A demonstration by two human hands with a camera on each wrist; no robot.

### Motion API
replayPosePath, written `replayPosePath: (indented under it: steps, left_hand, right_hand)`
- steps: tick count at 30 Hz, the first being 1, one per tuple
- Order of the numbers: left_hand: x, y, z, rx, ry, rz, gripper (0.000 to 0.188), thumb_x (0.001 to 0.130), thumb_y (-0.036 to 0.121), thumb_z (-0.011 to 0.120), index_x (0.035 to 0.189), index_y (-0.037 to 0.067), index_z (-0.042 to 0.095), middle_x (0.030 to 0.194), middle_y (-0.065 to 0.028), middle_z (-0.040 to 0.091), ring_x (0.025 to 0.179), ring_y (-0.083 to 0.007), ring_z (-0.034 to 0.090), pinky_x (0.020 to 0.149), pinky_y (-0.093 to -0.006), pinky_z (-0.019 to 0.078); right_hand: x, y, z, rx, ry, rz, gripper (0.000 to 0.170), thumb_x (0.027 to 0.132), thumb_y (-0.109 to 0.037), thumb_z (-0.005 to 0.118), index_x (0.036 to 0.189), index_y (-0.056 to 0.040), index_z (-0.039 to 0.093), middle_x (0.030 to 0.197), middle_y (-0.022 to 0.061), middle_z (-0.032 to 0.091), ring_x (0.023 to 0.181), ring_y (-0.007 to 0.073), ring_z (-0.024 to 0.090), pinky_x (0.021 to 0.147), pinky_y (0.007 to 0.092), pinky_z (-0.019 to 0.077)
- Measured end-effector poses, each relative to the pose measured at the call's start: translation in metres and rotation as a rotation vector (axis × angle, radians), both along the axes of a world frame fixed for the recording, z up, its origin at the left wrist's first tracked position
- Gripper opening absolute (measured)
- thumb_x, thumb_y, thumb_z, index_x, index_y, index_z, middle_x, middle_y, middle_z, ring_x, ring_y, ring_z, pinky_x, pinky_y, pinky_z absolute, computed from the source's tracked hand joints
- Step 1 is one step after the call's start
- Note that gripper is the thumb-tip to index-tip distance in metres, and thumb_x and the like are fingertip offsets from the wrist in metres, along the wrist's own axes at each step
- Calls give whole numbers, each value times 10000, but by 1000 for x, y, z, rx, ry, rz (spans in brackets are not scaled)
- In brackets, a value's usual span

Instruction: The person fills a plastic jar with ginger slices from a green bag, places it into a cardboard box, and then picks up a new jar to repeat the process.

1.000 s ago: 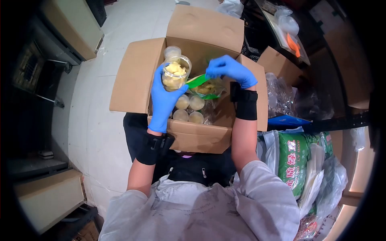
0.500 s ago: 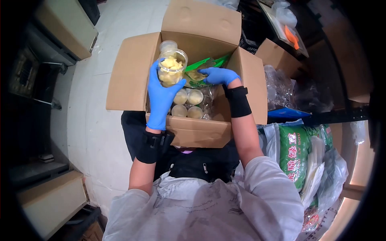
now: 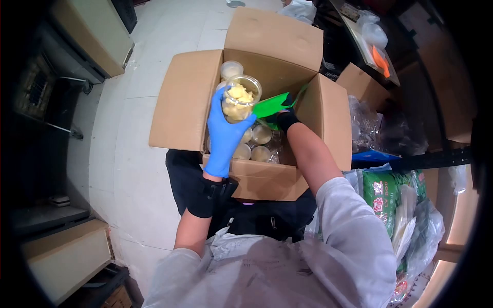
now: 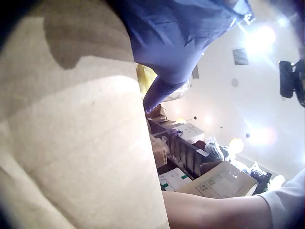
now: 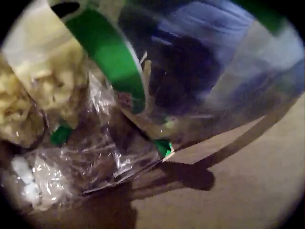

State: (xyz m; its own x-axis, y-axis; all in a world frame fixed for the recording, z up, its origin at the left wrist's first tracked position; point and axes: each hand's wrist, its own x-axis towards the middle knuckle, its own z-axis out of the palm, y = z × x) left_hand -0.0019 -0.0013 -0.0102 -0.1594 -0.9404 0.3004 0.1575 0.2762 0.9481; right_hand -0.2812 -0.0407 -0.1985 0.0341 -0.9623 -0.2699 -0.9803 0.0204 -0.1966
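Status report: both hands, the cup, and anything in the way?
Left hand grips clear cup of yellow pieces. Right hand in green-edged bag, grip unclear. Bag screens that hand in head view.

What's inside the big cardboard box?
Round tubs and a green-edged plastic bag, with the right hand behind its clear plastic. The bag and left hand cover some parts; whatever lies beneath can't be seen.

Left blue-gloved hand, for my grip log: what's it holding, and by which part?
A clear round plastic tub of yellow pieces, by its side.
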Motion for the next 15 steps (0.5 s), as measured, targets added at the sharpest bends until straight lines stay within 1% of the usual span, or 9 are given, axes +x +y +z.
replayPosePath:
  steps: [2, 9, 12, 15]
  left_hand:
    - [0, 0, 0, 27, -4, -14, 813, 685, 118, 893, 1380, 9, 486, 1293, -161, 607, 1199, -254, 601, 1025, -363, 485]
    - [-2, 2, 3, 19, -42, 23, 823, 687, 123, 893, 1388, 2, 480, 1289, -168, 612, 1195, -259, 608, 1023, -367, 489]
    - [-2, 2, 4, 19, -33, 24, 821, 689, 119, 891, 1390, 3, 481, 1290, -170, 612, 1193, -258, 609, 1023, -368, 489]
    - [-2, 2, 2, 34, -9, 21, 819, 690, 116, 891, 1390, 6, 480, 1301, -167, 605, 1206, -258, 599, 1030, -368, 484]
  right_hand:
    - [4, -2, -8, -30, 82, 2, 347, 912, -313, 581, 1160, -104, 704, 1238, 143, 689, 1092, 352, 646, 947, 464, 486]
    - [18, -9, -18, -108, 314, 14, 333, 910, -341, 585, 1110, -108, 714, 1179, 137, 709, 1024, 343, 664, 898, 458, 504]
    - [24, -6, -4, -125, 365, 44, 330, 909, -353, 586, 1088, -110, 718, 1153, 134, 717, 995, 338, 671, 877, 455, 512]
    - [31, -4, 42, -148, 384, 99, 328, 908, -365, 588, 1067, -112, 722, 1128, 131, 725, 966, 334, 678, 856, 453, 519]
